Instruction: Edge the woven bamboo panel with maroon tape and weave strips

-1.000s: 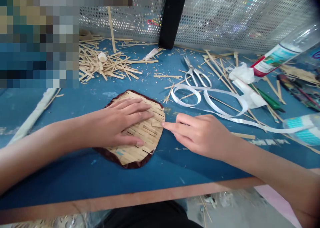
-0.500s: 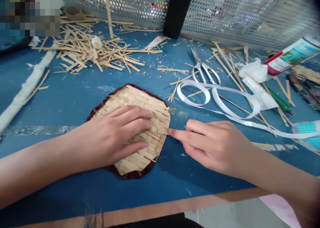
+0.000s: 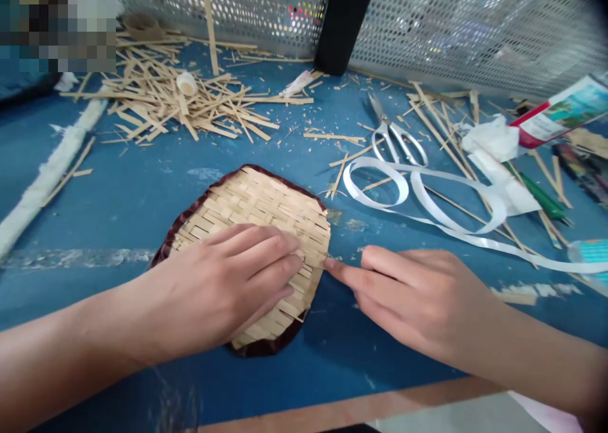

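Note:
A small woven mat (image 3: pixel 259 205) of pale bamboo strips lies on the blue table (image 3: pixel 142 192), backed by a dark red sheet that shows as a rim around it. My left hand (image 3: pixel 223 287) lies flat on the mat's near half with its fingers stretched out, pressing it down. My right hand (image 3: pixel 418 294) rests on the table just right of the mat. Its index finger points left and its tip touches the mat's right edge; the other fingers are loosely curled and hold nothing.
A heap of loose bamboo strips (image 3: pixel 185 100) lies at the back left. Scissors (image 3: pixel 396 135), a looped white ribbon (image 3: pixel 427 195), crumpled white paper (image 3: pixel 494 138) and a glue bottle (image 3: pixel 560 110) lie at the right. A perforated metal screen (image 3: pixel 451 21) and black post (image 3: pixel 344 21) close the back.
My left hand has slid toward the near half of the mat, uncovering its far part. The right fingertip stays at the mat's right edge. The view has tilted down.

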The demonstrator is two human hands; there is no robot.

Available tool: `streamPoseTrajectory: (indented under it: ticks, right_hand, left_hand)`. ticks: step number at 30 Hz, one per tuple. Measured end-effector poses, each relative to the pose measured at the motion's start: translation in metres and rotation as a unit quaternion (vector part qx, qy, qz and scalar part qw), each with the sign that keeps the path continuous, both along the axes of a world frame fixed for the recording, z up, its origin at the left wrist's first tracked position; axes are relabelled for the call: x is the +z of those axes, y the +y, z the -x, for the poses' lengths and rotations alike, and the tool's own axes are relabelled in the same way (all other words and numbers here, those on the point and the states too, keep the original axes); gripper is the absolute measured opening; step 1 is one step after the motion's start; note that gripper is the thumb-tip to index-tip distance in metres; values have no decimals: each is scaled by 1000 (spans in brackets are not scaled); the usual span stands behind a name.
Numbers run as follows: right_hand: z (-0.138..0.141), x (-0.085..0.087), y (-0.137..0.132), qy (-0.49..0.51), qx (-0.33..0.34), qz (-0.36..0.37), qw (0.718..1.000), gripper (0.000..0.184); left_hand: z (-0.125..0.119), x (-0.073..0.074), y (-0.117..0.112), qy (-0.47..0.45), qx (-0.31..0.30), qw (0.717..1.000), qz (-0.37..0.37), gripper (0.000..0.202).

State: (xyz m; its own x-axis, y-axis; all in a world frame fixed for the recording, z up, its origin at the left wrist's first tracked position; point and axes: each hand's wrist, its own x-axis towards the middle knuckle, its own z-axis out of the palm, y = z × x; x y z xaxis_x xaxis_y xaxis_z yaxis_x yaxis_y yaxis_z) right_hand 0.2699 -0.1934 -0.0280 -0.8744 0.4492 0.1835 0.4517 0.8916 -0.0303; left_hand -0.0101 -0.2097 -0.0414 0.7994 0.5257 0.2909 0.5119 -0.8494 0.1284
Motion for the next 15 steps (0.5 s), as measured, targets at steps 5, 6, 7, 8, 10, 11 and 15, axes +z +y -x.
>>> streamPoseTrajectory:
  ticks: [5,6,7,8,10,11,15]
  right_hand:
    - [3,5,-2,-29,9,-16,999,24]
    - [4,5,-2,-34,11,-17,999,24]
    - [5,5,-1,-38,13,-18,999,24]
    - [5,5,-1,-41,15,-18,999,24]
    - [6,6,0,-48,19,-18,999,25]
    - [6,6,0,-48,18,-19,999,26]
    - [8,8,-1,-28,17,-40,999,25]
  left_hand:
    - [-4,-2,3,-23,10,1000,14,29]
    - [-5,-2,4,-28,10,999,23,29]
    - [-5,-3,5,-30,11,999,33,29]
    - [-6,-3,5,-32,13,999,41,29]
    - [-5,-4,5,-35,23,998,51,29]
    - [-5,-5,5,-35,32,998,51,29]
    - [-3,-6,4,-19,90,994,53,29]
